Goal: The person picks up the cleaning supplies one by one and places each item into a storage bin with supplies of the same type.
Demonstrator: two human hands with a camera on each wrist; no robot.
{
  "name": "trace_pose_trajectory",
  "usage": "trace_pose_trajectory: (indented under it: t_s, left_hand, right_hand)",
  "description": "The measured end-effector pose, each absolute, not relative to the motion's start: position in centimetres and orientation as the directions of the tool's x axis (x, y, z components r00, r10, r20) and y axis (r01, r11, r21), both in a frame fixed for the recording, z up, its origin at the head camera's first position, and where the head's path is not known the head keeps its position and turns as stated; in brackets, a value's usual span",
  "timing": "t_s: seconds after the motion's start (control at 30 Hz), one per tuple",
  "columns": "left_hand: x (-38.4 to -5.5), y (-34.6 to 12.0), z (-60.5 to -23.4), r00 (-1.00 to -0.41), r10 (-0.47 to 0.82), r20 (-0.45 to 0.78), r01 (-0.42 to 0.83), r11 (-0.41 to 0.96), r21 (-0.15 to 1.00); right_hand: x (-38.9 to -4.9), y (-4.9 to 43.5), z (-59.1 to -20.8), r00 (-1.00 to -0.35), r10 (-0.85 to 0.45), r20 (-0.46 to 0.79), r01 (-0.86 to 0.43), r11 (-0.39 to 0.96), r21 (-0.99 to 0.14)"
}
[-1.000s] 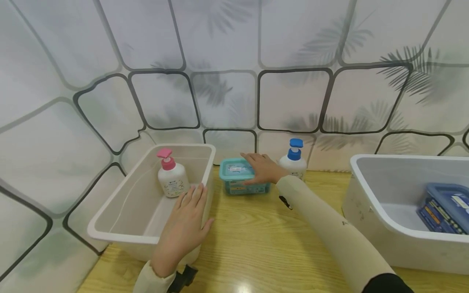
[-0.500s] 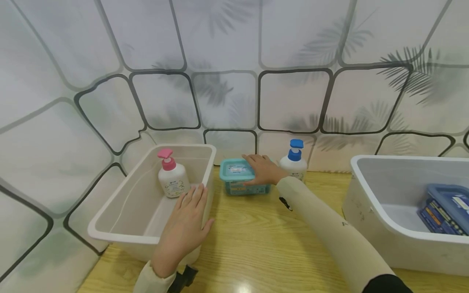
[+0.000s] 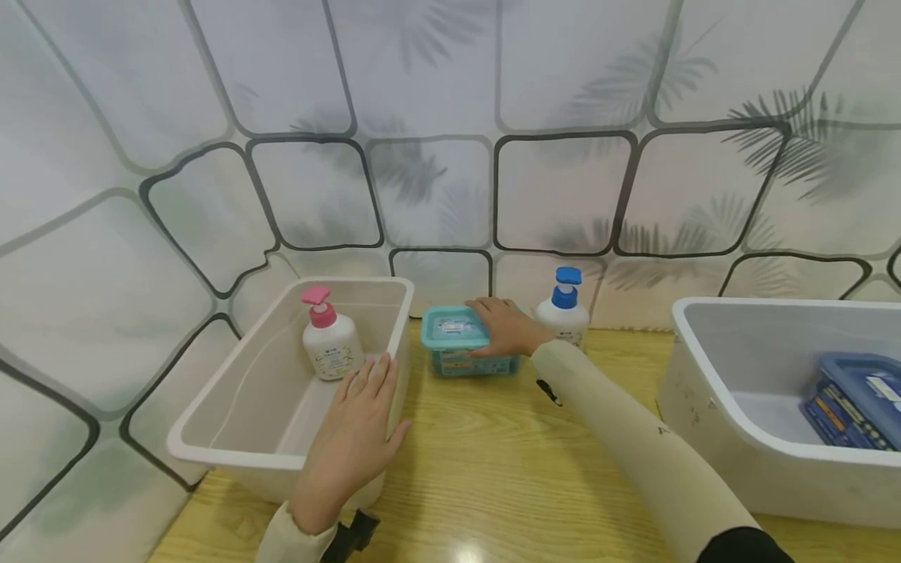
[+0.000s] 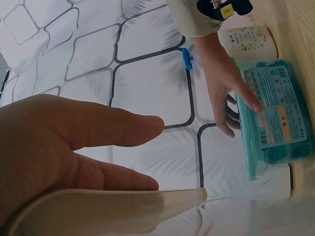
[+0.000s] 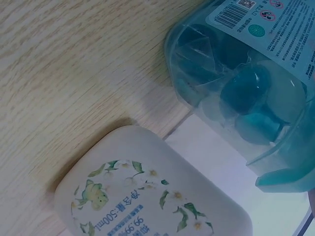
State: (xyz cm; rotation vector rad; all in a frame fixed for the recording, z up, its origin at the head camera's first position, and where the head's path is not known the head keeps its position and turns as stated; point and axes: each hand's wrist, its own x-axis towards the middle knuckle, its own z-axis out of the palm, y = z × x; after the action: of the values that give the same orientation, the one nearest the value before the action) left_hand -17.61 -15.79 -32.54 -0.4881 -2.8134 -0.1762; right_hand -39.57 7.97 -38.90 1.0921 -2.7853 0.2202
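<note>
My left hand [image 3: 359, 438] rests on the right rim of the left white bin [image 3: 288, 460], fingers straight and thumb outside. Inside that bin a white pump bottle [image 3: 336, 352] with a pink pump stands upright. My right hand [image 3: 510, 324] grips a teal-lidded tub of laundry pods [image 3: 450, 344] from above, fingers across the lid and thumb over its front edge. The tub sits on the table by the wall. Close to its right stands a white pump bottle [image 3: 563, 313] with a blue pump, partly hidden by my right wrist. Its flowered label [image 5: 142, 196] shows large in the right wrist view.
A second white bin [image 3: 746, 461] stands at the right and holds a blue-lidded tub [image 3: 855, 399]. The wood table [image 3: 507, 461] runs up to a patterned wall [image 3: 436, 195] behind everything.
</note>
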Motion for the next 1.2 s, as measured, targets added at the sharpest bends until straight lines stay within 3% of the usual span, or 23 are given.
trace_pose_trajectory:
  t_s: [0.53, 1.2]
  left_hand:
    - [-17.7, -15.8, -32.6, -0.898, 0.317, 0.304, 0.35, 0.935, 0.06]
    - [-17.5, -15.9, -32.6, -0.903, 0.312, 0.297, 0.345, 0.936, 0.065]
  right_hand:
    - [-38.7, 8.3, -38.9, -0.685, -0.691, 0.23, -0.72, 0.689, -0.076]
    - [-37.9, 7.2, -38.3, -0.746, -0.656, 0.115, -0.665, 0.743, -0.073]
